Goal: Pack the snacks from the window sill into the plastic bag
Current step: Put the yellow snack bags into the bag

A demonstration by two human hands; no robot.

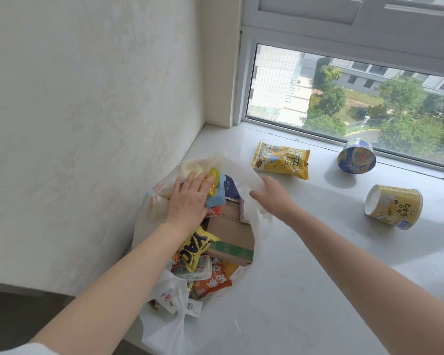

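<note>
White plastic bag point(162, 326) sits at sill's point(305, 290) left edge, already stuffed w/ snacks. Left hand point(190, 201) presses packets down, fingers flat; right hand point(272, 196) pinches bag rim open. Next, prob.: grab yellow packet point(281, 160), then two cups point(356, 157) point(394, 206) nr window edge.

One plastic bag point(164, 326) lies on the sill point(305, 290). Outside the bag, on the sill, are three snacks: one yellow packet point(281, 160) and two noodle cups, a blue cup point(356, 156) and a yellow cup point(394, 206), both tipped on their sides. Inside the bag, one cardboard box point(231, 237) shows among several packets too jumbled to count. Two hands are at the bag's mouth.
</note>
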